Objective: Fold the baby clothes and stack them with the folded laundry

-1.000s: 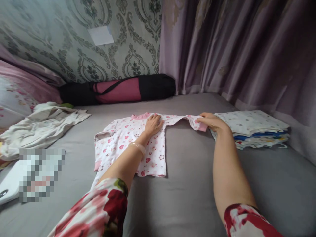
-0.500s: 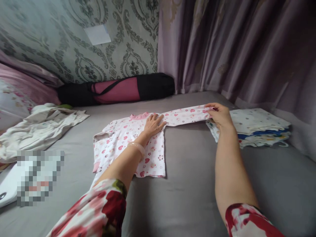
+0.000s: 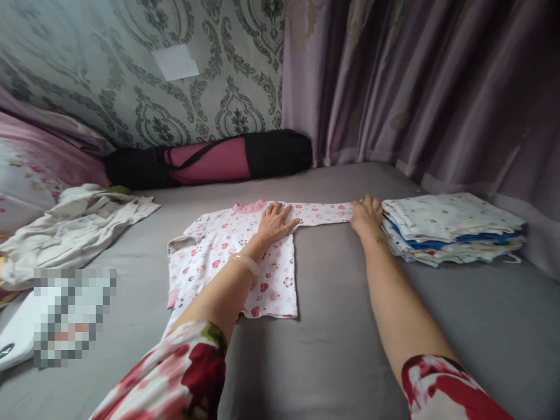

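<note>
A white long-sleeved child's shirt (image 3: 275, 274) with pink hearts and a pink collar lies spread on the grey bed sheet. My left hand (image 3: 275, 223) rests flat on its right shoulder, fingers spread. Its right sleeve stretches straight out to the side, and my right hand (image 3: 367, 214) is closed around the cuff end, hiding the cuff. The left sleeve is folded down along the shirt's side, its pink cuff showing. Just beyond my right hand sits a stack of folded clothes (image 3: 455, 219).
Crumpled pale clothes (image 3: 79, 230) lie at the left, with a white object (image 3: 26, 318) partly blurred out below them. A black and maroon long bag (image 3: 210, 160) lies along the patterned wall. Purple curtains (image 3: 350, 81) hang at the back right.
My right hand has moved left and slightly down, lowering the sleeve toward the sheet. The folded stack now shows more fully. My left hand stays on the shoulder.
</note>
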### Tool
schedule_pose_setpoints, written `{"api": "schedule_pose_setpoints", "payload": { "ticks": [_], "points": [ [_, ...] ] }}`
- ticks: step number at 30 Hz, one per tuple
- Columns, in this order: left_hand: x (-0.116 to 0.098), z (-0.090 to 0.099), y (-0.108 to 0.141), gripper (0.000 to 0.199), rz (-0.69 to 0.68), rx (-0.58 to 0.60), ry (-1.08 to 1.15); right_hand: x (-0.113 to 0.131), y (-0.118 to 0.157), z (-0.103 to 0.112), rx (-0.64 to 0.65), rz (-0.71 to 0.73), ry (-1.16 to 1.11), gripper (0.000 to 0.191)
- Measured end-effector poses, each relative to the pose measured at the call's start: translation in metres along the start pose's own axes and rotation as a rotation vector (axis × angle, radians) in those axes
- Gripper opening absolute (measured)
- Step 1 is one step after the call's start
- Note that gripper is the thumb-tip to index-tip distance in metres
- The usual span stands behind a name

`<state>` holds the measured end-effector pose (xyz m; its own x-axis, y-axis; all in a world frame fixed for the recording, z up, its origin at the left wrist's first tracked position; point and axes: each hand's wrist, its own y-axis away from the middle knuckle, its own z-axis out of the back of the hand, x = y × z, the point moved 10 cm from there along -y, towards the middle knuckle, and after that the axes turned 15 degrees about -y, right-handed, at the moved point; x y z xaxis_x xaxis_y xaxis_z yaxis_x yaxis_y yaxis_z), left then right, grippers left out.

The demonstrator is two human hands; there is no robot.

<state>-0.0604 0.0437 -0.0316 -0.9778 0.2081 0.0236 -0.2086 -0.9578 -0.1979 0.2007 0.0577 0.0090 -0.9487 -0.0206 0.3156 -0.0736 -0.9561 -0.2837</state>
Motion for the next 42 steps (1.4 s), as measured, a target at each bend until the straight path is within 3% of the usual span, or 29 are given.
{"api": "schedule_pose_setpoints", "payload": {
  "ticks": [3, 6, 11, 13, 15, 19, 27, 33, 38, 42],
  "points": [
    [0.000, 0.000, 0.000, 0.065, 0.006, 0.007, -0.020, 0.012, 0.002, 0.008, -0.110, -0.027, 0.007, 0.046],
    [-0.001, 0.001, 0.001, 0.065, 0.015, 0.000, -0.031, 0.050, 0.003, 0.001, -0.103, 0.093, -0.107, 0.049],
    [-0.002, 0.002, 0.003, 0.058, -0.002, 0.005, -0.050, 0.138, 0.031, -0.067, 0.432, 0.361, -0.419, 0.060],
    [-0.002, 0.001, 0.003, 0.055, -0.006, 0.021, -0.060, 0.152, 0.044, -0.086, 0.564, 0.364, -0.452, 0.066],
    [-0.001, 0.000, 0.003, 0.055, -0.005, 0.035, -0.070, 0.156, 0.051, -0.096, 0.610, 0.356, -0.424, 0.069],
    [-0.002, 0.001, 0.003, 0.056, 0.005, 0.031, -0.078, 0.145, 0.049, -0.095, 0.596, 0.295, -0.339, 0.070],
    [-0.002, 0.001, 0.002, 0.068, 0.003, -0.011, -0.058, 0.084, 0.032, -0.078, 0.500, -0.001, -0.203, 0.067],
    [0.001, -0.001, 0.001, 0.068, 0.010, 0.000, -0.039, 0.043, 0.022, -0.069, 0.427, -0.125, -0.135, 0.063],
    [0.001, -0.002, 0.001, 0.069, 0.010, 0.020, -0.025, 0.013, 0.015, -0.057, 0.273, -0.235, -0.053, 0.067],
    [0.001, -0.002, 0.001, 0.069, 0.010, 0.016, -0.029, 0.004, 0.012, -0.051, 0.166, -0.264, -0.022, 0.068]
  ]
}}
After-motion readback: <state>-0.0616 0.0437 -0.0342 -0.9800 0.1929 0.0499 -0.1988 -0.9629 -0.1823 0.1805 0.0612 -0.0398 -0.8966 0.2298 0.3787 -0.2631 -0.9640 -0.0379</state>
